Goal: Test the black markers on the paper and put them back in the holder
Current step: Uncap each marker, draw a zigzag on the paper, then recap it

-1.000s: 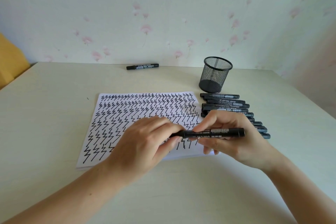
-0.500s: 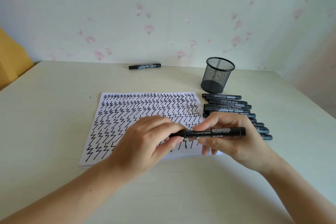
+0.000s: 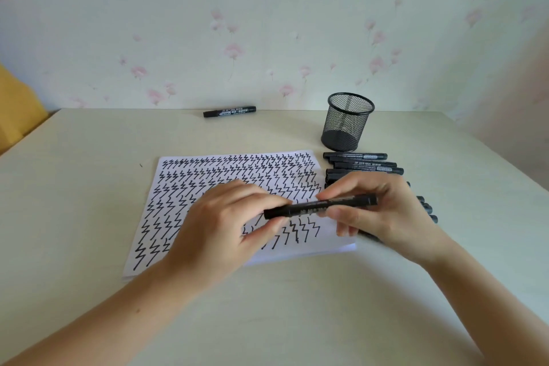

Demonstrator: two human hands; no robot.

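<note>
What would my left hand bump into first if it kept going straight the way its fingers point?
Probably your right hand: the left hand points rightward along the held marker, whose other end the right hand grips. Beyond it lies the row of markers. Depth is hard to judge.

The left hand [image 3: 225,226] and right hand [image 3: 383,217] are both bare, with no gloves, rings or bracelets showing; the nails that can be seen are short, plain and unpainted. Both forearms are uncovered from the wrists down to the bottom edge of the view; no sleeve, cuff, watch or strap shows on either one; the left forearm enters from the lower left corner and the right from the lower right. A small dark spot sits on the left forearm partway along its length; the arms are slim and smooth.
</note>
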